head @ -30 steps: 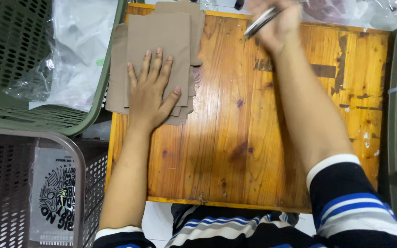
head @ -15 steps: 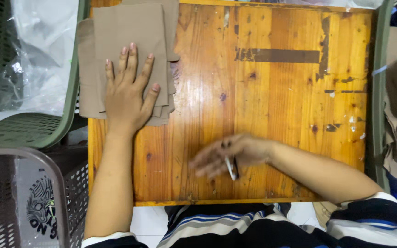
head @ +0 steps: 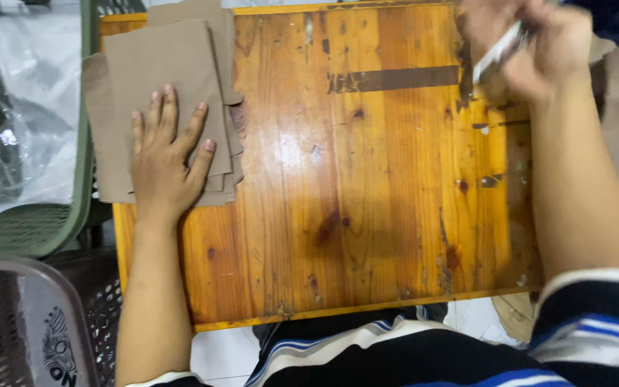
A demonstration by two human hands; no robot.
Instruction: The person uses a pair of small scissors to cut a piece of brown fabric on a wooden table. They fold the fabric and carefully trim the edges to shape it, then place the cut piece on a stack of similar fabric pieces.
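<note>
- Presently, head view: your left hand [head: 162, 154] lies flat, fingers spread apart, pressing on the stack of brown paper sheets [head: 162, 79] at the left edge of the wooden surface [head: 367, 201].
- Your right hand [head: 531, 46], blurred, is at the far right corner, its grip closed around a thin silver tool [head: 499, 51].
- Just left of the surface sits a green basket [head: 59, 215] holding clear plastic bags [head: 23, 107]; a grey basket [head: 30, 330] stands nearer you.

Single head cam, looks steeply down from close range onto the wooden table [head: 367, 179]; forearms enter from the bottom edge.
</note>
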